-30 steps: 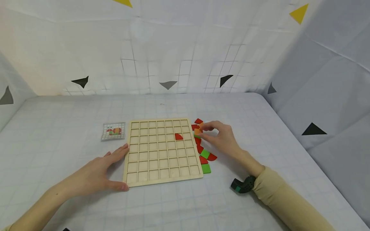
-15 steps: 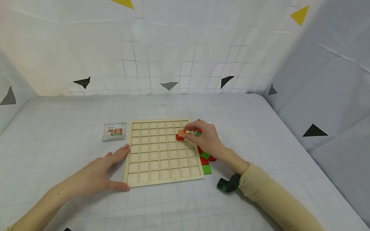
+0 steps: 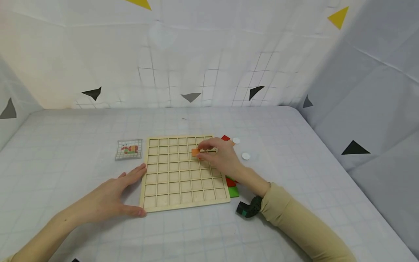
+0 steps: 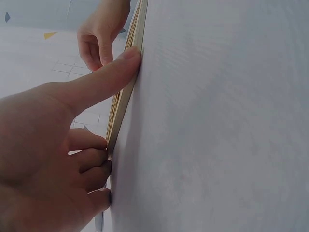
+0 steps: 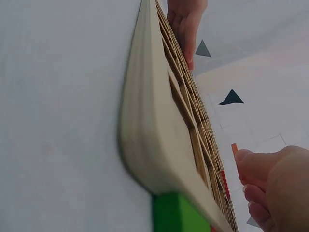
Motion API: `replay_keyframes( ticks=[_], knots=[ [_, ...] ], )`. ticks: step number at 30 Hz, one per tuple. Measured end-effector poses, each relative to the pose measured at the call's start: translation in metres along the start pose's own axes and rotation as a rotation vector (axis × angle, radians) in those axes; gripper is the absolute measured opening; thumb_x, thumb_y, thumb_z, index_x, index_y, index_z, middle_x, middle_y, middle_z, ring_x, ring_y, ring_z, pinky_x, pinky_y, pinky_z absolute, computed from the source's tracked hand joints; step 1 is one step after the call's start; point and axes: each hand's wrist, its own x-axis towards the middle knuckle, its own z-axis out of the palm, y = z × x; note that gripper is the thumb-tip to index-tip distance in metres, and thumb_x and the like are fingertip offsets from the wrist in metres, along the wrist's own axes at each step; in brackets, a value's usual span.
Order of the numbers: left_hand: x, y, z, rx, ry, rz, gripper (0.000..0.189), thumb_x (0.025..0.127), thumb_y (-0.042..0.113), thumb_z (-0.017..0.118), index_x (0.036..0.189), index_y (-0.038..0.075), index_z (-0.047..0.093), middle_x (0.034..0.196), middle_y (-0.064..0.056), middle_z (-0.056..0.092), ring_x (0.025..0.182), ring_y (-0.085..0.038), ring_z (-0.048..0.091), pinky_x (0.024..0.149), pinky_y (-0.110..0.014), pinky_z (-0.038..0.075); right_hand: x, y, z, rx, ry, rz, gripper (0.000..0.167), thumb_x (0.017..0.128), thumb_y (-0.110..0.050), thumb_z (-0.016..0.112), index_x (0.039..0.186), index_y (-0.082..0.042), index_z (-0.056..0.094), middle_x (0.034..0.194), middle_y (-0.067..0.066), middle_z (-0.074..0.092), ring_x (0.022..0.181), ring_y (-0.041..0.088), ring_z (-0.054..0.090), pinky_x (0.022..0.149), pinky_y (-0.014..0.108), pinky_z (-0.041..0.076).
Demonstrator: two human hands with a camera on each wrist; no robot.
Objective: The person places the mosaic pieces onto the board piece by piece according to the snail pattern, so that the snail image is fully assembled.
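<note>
My right hand (image 3: pixel 220 154) pinches an orange square tile (image 3: pixel 195 152) between thumb and fingers, over the upper right part of a wooden grid board (image 3: pixel 168 187). In the right wrist view the orange tile (image 5: pixel 236 157) is seen edge-on, raised above the grid. A red tile (image 5: pixel 225 184) sits in the board, mostly covered by the right hand in the head view. My left hand (image 3: pixel 108 198) lies spread at the board's left edge, with thumb and fingertips touching its side. The left wrist view shows the thumb (image 4: pixel 108 79) against the board's rim.
A picture card (image 3: pixel 129 149) with a red, green and orange figure lies left of the board. Along the right edge are red tiles and a green tile (image 3: pixel 234 191), partly hidden by my arm. Two white discs (image 3: pixel 246 156) lie farther right. A dark wrist device (image 3: pixel 248 207) hangs by the right sleeve.
My right hand has picked the orange tile from the pile right of the board and carried it left over the grid, past the red tile. The left hand has stayed put.
</note>
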Motion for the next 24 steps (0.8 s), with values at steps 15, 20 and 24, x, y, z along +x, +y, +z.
replay_keyframes(
  ticks=[15, 20, 24],
  knots=[
    [-0.002, 0.000, -0.001, 0.007, 0.002, -0.009, 0.115, 0.066, 0.076, 0.073, 0.158, 0.021, 0.031, 0.166, 0.000, 0.023, 0.139, -0.061, 0.027, 0.108, -0.073, 0.026, -0.002, 0.008, 0.009, -0.133, -0.009, -0.109, 0.026, 0.083, -0.019, 0.083, 0.105, -0.007, 0.076, 0.099, 0.000, 0.075, 0.093, 0.012, 0.064, 0.079, 0.026, 0.056],
    [-0.003, 0.000, -0.002, 0.004, -0.002, -0.018, 0.115, 0.067, 0.075, 0.073, 0.158, 0.021, 0.031, 0.166, 0.002, 0.022, 0.140, -0.060, 0.027, 0.108, -0.073, 0.026, -0.003, 0.009, 0.011, -0.157, -0.026, -0.097, 0.025, 0.085, -0.018, 0.081, 0.107, -0.009, 0.075, 0.101, -0.001, 0.075, 0.094, 0.012, 0.063, 0.080, 0.026, 0.055],
    [-0.003, 0.000, -0.001, -0.001, -0.003, -0.015, 0.115, 0.067, 0.074, 0.074, 0.158, 0.020, 0.031, 0.166, 0.002, 0.022, 0.140, -0.061, 0.026, 0.109, -0.073, 0.026, -0.004, 0.009, 0.011, -0.160, -0.038, -0.088, 0.025, 0.086, -0.018, 0.080, 0.108, -0.009, 0.075, 0.102, -0.001, 0.074, 0.094, 0.012, 0.062, 0.080, 0.026, 0.054]
  ],
)
